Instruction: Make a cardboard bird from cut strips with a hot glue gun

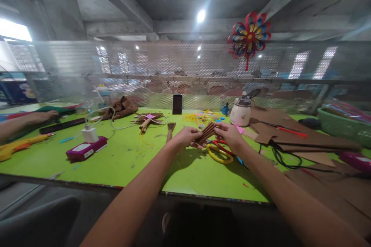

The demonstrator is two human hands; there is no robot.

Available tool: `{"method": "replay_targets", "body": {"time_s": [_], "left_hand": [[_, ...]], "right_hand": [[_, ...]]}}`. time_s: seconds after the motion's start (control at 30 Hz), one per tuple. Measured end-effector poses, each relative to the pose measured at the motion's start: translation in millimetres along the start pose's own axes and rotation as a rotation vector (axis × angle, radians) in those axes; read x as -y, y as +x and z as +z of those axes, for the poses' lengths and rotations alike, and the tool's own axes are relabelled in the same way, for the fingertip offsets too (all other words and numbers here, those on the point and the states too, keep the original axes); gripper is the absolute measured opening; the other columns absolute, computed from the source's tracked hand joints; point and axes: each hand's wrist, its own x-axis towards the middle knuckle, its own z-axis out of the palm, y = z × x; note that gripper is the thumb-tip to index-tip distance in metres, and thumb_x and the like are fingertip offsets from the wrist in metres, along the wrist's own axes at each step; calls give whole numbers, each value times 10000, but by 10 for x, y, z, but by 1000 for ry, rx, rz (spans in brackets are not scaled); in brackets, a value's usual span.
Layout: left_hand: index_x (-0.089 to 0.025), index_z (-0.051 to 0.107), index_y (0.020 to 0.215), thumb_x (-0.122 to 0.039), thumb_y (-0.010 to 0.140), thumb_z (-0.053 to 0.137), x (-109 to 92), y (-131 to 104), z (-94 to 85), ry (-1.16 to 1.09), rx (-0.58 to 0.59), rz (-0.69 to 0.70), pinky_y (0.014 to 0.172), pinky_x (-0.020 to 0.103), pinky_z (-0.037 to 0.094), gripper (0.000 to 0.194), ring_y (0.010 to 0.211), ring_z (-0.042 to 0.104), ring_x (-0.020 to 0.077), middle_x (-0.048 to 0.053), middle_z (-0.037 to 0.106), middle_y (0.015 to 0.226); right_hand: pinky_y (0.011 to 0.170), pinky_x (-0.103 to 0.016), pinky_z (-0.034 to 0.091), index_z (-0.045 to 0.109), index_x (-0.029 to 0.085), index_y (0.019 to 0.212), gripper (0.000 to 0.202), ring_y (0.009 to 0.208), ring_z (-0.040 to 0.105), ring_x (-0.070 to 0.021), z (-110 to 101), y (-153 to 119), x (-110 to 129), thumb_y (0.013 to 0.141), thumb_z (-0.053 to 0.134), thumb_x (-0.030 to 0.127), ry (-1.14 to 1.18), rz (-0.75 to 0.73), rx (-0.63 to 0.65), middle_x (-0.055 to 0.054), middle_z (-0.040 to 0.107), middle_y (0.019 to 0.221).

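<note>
We find the bright green, flat-topped table [116, 166] filling the lower half of the frame. Flat brown paper sheets [272, 115] lie overlapped at right of frame, clear of the work. The bare left hand [189, 136] and bare right hand [228, 134] meet just right of centre, raised slightly above the table. Below them lies a yellow looped scissor handle [220, 161], close enough, in our judgement, to snag; we advise sliding it aside. Between the hands sits the small brown pleated paper piece [206, 132], tilted. The left pinches its left end, the right its upper right end; we cannot tell how firmly. To keep the pleats even, we recommend lining up the edges, pressing each crease along its full length and holding the finished folds tight. Loose yellow paper shreds [199, 118] lie beyond, near centre.
</note>
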Motion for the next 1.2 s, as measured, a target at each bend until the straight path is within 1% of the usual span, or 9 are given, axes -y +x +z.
{"method": "replay_targets", "body": {"time_s": [0.2,0.37,0.47,0.63,0.7,0.83,0.97,1.07,1.2], "left_hand": [[-122,635,876,-224,809,545,-9,11,0,0,-33,-6,537,236,492,152,707,654,165,126,681,880],[-100,645,856,-177,820,527,-64,-22,47,-22,-96,28,585,241,491,145,692,645,143,134,677,868],[-107,650,848,-196,809,548,-85,-51,79,-17,-74,39,604,253,491,140,699,644,147,126,679,853],[-134,653,832,-248,788,578,-67,-51,92,-14,-56,65,581,248,475,144,705,643,150,116,681,866],[-132,655,833,-250,787,576,-62,-41,86,-18,-66,69,588,242,471,148,706,640,146,115,681,858],[-114,649,775,-244,779,576,-63,-17,72,-12,-177,83,565,239,462,149,596,603,120,86,668,721],[-111,634,726,-210,755,593,-66,-4,67,-69,-296,98,603,256,475,112,561,581,112,42,636,616],[-109,619,695,-185,752,586,-82,-9,74,-112,-338,115,619,258,476,100,551,573,105,32,626,597],[-109,607,660,-173,751,582,-111,-30,91,-95,-375,102,587,239,466,114,528,555,93,23,605,572]], "right_hand": [[497,-235,384,627,146,893,364,495,474,-79,15,-3,-14,576,679,316,18,-6,8,24,574,615],[500,-235,389,596,141,984,465,512,482,-87,31,-14,-32,567,709,313,18,-36,15,28,572,626],[501,-229,392,571,150,1030,533,545,502,-97,48,-33,-17,541,737,281,42,-41,18,14,599,670],[549,-237,428,571,162,1034,533,667,573,-140,62,-62,17,538,741,260,55,-39,44,-31,651,801],[558,-248,436,559,158,1071,575,657,577,-143,61,-60,21,534,741,258,43,-29,35,-31,655,785],[524,-245,420,530,152,1137,655,552,530,-111,60,-52,25,526,739,260,21,-46,20,13,619,666],[524,-239,421,511,169,1159,669,558,528,-107,69,-71,45,534,731,254,22,-32,35,26,601,660],[515,-231,417,492,179,1175,677,540,515,-99,78,-88,59,544,729,245,42,-19,65,40,581,629],[504,-229,412,485,169,1173,689,511,495,-90,83,-90,57,536,739,235,55,11,72,48,564,600]]}}
